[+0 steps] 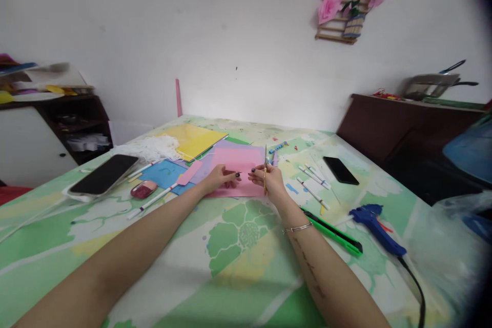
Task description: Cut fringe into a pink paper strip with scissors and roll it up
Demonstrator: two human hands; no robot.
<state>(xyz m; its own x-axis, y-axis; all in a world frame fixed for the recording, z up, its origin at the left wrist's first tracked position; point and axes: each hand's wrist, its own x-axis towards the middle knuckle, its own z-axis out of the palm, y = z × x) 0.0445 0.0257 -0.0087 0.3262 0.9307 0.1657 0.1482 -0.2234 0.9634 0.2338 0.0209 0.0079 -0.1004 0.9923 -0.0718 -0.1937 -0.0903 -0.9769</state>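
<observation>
patterned green tablecloth (230, 246), white wall (154, 36) behind. pink sheet (235, 158) lies flat on the cloth. left hand (225, 178) half-curled over sheet, can't tell if pinching anything. right hand (272, 179), over sheet's right side, holds scissors (265, 170) blades away, likely to leave fingertips free. right of sheet: markers (313, 193), cutter (335, 234), glue gun (380, 234), probably parked within reach. left of sheet: white yarn (154, 148).

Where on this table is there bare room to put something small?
The widest bare tablecloth lies between the left forearm and right forearm, nearer than the pink paper. Another patch stretches from the left forearm toward the larger phone. Beside and beyond the left hand it is crowded: white strands, blue paper, yellow stack.
</observation>
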